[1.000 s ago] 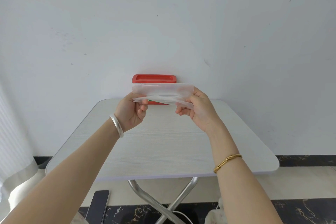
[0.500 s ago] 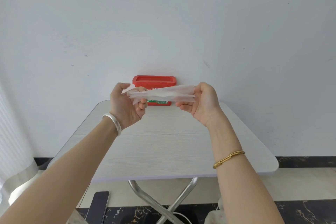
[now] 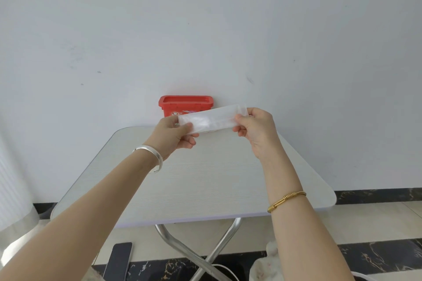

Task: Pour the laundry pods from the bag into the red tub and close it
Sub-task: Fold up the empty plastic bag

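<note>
A red tub (image 3: 185,106) with its lid down stands at the far edge of the table, against the wall. In front of it, above the table, I hold a flat translucent plastic bag (image 3: 211,120) stretched into a narrow strip. My left hand (image 3: 172,137) pinches its left end and my right hand (image 3: 257,131) pinches its right end, which sits slightly higher. No pods are visible in the bag. The bag hides the lower right part of the tub.
The white folding table (image 3: 205,185) on crossed metal legs (image 3: 201,255) stands against a white wall. A dark phone (image 3: 120,260) lies on the floor below the left front edge. A pale curtain (image 3: 13,189) hangs at the left.
Both hands shifted right with the bag. The bag has been flattened and pulled into a longer, narrower strip, its right end tilted up.
</note>
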`<state>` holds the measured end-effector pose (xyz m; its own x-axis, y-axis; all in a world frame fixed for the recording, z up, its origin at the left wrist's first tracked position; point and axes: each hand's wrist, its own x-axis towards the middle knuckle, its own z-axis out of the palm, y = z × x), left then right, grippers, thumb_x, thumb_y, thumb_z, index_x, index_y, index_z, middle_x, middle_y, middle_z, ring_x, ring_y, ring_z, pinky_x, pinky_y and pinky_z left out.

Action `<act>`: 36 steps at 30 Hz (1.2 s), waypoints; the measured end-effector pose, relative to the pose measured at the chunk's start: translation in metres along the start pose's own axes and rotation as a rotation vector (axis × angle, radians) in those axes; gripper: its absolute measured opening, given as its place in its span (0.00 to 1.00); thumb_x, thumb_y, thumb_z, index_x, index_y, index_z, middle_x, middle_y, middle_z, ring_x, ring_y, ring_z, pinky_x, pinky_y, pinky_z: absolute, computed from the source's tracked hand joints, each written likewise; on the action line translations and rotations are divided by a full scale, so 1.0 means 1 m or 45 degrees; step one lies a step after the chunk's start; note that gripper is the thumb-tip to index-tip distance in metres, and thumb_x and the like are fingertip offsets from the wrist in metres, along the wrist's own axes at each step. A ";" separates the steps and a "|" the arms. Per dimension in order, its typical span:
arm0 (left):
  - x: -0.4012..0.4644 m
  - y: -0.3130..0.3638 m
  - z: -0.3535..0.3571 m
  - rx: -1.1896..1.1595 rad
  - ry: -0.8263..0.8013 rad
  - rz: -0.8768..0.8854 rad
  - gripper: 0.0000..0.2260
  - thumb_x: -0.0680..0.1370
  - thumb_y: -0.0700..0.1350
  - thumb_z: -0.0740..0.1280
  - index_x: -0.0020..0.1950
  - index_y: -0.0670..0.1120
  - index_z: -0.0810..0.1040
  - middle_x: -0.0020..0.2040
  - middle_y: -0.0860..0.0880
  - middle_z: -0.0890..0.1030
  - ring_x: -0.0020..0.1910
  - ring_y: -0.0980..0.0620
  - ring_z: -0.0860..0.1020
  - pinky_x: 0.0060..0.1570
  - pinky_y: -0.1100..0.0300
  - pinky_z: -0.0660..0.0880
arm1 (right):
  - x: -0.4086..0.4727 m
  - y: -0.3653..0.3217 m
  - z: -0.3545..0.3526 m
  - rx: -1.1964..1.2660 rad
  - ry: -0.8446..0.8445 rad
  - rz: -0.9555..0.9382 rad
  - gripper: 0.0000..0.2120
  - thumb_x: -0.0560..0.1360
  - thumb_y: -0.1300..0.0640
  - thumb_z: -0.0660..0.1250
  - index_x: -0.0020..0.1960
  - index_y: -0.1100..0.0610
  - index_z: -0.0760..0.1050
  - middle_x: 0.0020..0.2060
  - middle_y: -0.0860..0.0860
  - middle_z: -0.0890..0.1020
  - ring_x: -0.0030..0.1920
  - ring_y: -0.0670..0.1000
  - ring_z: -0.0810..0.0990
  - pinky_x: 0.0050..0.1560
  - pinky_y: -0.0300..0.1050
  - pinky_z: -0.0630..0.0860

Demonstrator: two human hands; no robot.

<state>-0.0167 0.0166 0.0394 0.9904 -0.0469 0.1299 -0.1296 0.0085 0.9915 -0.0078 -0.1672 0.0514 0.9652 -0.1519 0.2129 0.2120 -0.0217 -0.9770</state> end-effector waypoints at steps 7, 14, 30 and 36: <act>-0.010 -0.003 0.044 0.041 -0.115 -0.051 0.11 0.78 0.38 0.58 0.59 0.40 0.72 0.44 0.43 0.80 0.26 0.53 0.78 0.28 0.63 0.77 | -0.022 -0.018 -0.034 -0.133 0.281 -0.114 0.06 0.70 0.67 0.59 0.41 0.61 0.75 0.34 0.54 0.75 0.27 0.49 0.71 0.28 0.39 0.67; -0.028 -0.018 0.123 0.119 -0.331 -0.232 0.24 0.75 0.36 0.61 0.70 0.44 0.61 0.58 0.40 0.76 0.36 0.45 0.81 0.36 0.57 0.81 | -0.065 -0.031 -0.107 -0.573 0.584 -0.231 0.06 0.71 0.64 0.57 0.36 0.60 0.67 0.33 0.54 0.64 0.34 0.50 0.61 0.35 0.43 0.58; -0.092 -0.076 0.260 0.418 -1.050 -0.470 0.20 0.76 0.41 0.63 0.67 0.49 0.66 0.61 0.39 0.76 0.41 0.44 0.82 0.43 0.62 0.80 | -0.188 0.080 -0.265 -1.115 0.767 0.658 0.16 0.75 0.63 0.60 0.61 0.64 0.74 0.60 0.58 0.79 0.59 0.58 0.76 0.55 0.47 0.73; -0.080 -0.076 0.250 0.402 -1.080 -0.482 0.20 0.69 0.43 0.68 0.61 0.47 0.73 0.59 0.42 0.79 0.42 0.44 0.83 0.54 0.53 0.79 | -0.188 0.141 -0.273 -1.211 0.557 0.897 0.33 0.71 0.48 0.70 0.72 0.57 0.63 0.69 0.58 0.69 0.65 0.59 0.71 0.59 0.48 0.72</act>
<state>-0.0975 -0.2302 -0.0462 0.6224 -0.6947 -0.3605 0.0602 -0.4168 0.9070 -0.2012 -0.4115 -0.1294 0.6540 -0.7296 -0.2001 -0.6961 -0.4767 -0.5369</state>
